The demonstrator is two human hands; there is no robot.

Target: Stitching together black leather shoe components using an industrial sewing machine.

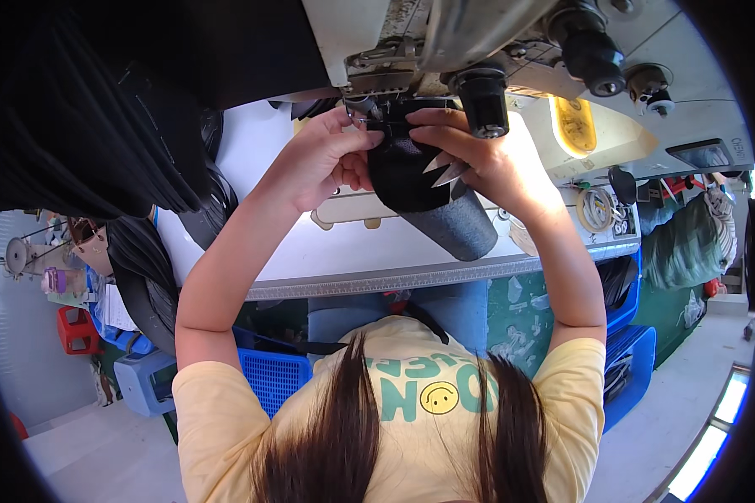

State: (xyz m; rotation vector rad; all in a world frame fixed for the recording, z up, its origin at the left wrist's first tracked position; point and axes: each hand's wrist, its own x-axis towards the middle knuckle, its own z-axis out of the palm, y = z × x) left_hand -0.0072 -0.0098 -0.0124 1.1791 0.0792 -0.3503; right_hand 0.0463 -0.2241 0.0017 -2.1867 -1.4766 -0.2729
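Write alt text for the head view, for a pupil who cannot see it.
A person's left hand and right hand touch a black piece at a sewing machine, with pointed metal blades showing by the right hand. The person wears a pale yellow T-shirt; layers of black material fill the upper left, and a blue basket stands below the table.

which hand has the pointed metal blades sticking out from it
The right hand: two pointed metal blades jut from it over the black piece; the left hand shows none.
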